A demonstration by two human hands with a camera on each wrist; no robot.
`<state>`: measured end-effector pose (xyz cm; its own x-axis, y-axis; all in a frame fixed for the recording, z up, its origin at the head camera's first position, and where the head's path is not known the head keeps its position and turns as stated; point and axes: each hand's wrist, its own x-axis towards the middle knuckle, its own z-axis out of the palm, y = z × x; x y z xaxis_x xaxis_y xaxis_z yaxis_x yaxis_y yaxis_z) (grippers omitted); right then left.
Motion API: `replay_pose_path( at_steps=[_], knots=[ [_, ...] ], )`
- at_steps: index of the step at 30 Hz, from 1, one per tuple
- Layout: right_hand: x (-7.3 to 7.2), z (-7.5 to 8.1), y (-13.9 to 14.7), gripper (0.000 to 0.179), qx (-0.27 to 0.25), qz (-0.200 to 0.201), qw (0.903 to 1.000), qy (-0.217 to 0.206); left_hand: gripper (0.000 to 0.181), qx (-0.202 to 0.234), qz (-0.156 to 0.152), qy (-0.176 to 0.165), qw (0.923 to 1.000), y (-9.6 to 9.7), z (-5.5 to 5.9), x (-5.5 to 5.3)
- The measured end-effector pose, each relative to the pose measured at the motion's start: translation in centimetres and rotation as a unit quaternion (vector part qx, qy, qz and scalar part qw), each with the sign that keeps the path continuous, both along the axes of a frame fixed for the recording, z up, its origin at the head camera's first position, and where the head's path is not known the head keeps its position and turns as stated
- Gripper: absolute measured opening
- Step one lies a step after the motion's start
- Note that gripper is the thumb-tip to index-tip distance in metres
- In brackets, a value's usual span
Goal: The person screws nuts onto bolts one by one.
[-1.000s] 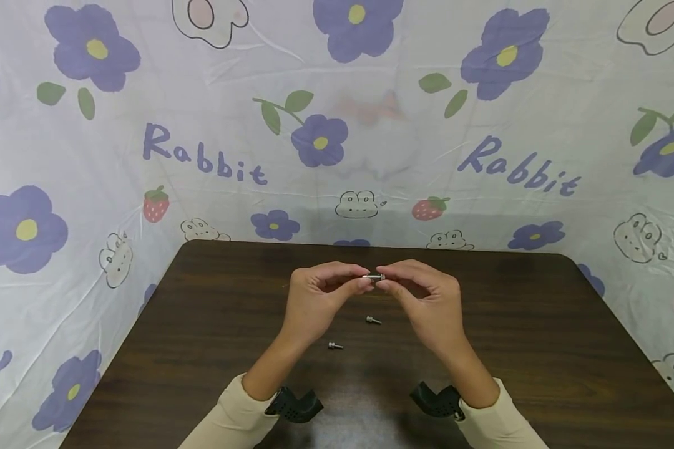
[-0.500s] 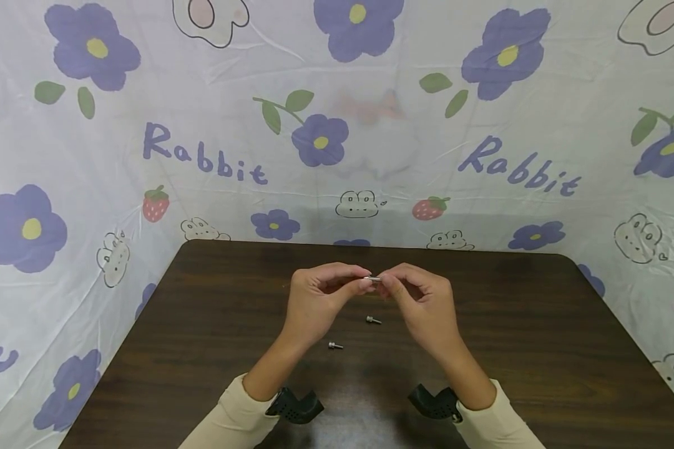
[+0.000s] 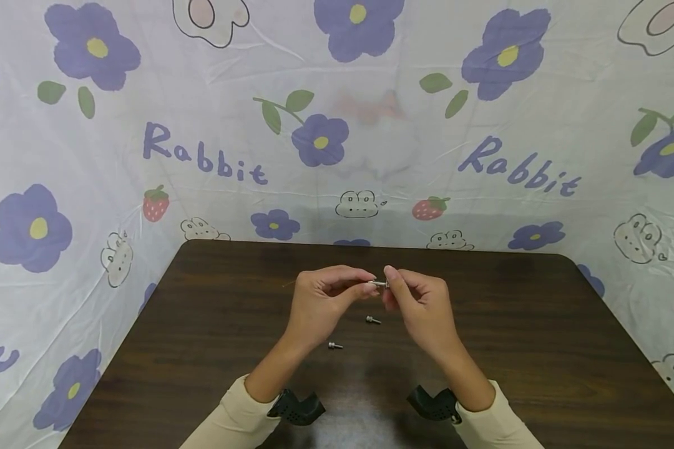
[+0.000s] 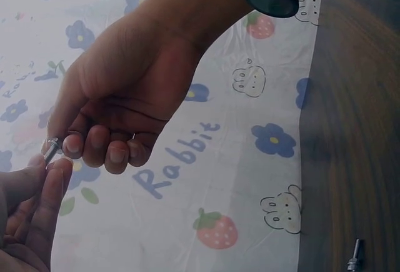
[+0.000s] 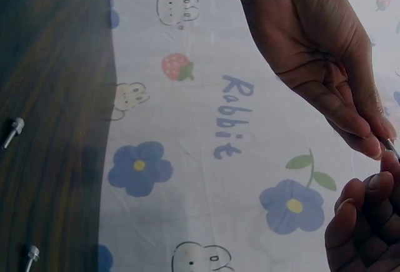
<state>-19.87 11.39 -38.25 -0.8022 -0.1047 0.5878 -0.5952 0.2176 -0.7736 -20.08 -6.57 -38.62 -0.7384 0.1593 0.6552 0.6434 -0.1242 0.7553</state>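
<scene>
Between my two hands a small silver bolt (image 3: 379, 284) is held level above the table. My left hand (image 3: 321, 305) pinches its shank end between thumb and fingertips. At the other end, my right hand (image 3: 424, 302) has its thumb and curled fingers on the head, the thumb tip standing above it. In the left wrist view the bolt head (image 4: 54, 142) shows by the right fingertips, while the left thumb (image 4: 28, 184) presses the shank. Most of the bolt is hidden by fingers in the right wrist view.
Two similar bolts lie on the dark wooden table (image 3: 230, 324), one (image 3: 373, 320) below the hands and the other (image 3: 335, 345) nearer and to the left. A white cloth (image 3: 399, 162) printed with flowers hangs behind the table. Black devices (image 3: 297, 407) sit on both wrists.
The right thumb has slid upward across the bolt's head end, its fingers curling lower. My left hand has shifted slightly right and down. The bolts on the table have not moved.
</scene>
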Motion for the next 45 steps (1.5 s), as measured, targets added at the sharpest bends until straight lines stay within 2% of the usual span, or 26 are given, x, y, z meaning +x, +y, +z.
replay_pose_path(
  at_steps=[6,13,18,22,23,26,28,36,42,45],
  knots=[
    [0.1,-0.1,0.2,0.048,-0.010,0.029,0.9992,-0.027,0.011,-0.002,-0.001,-0.007,1.0000,0.0,-0.1,0.1],
    [0.0,-0.1,0.3,0.049,-0.032,0.077,0.9962,-0.023,0.010,0.011,-0.006,-0.022,0.9997,0.1,-0.1,0.0],
    [-0.2,-0.1,0.6,0.042,-0.035,0.059,0.9976,0.006,0.010,0.018,-0.009,-0.024,0.9995,0.0,-0.1,0.0],
    [-0.5,0.1,1.4,0.013,-0.018,0.055,0.9969,0.053,0.009,0.021,-0.004,-0.021,0.9996,-0.1,0.1,-0.1],
    [-0.6,0.1,1.6,0.012,-0.008,0.059,0.9961,0.065,0.009,0.022,-0.003,-0.021,0.9995,-0.2,0.1,-0.1],
    [-0.7,0.3,2.1,0.035,0.023,0.069,0.9931,0.092,0.010,0.022,0.002,-0.023,0.9995,-0.3,0.1,-0.2],
    [-0.8,0.3,2.2,0.043,0.034,0.071,0.9911,0.107,0.011,0.021,0.004,-0.024,0.9995,-0.3,0.1,-0.2],
    [-1.3,-0.3,1.9,0.032,0.016,0.071,0.9847,0.159,0.010,0.015,-0.005,-0.020,0.9997,-0.4,0.0,-0.2],
    [-1.2,-0.5,1.8,0.021,0.018,0.074,0.9862,0.147,0.011,0.017,-0.020,-0.018,0.9995,-0.2,0.0,-0.1],
    [-1.1,-0.3,1.8,0.034,0.025,0.065,0.9881,0.137,0.010,0.012,-0.015,-0.018,0.9997,-0.1,0.0,0.0]
  ],
)
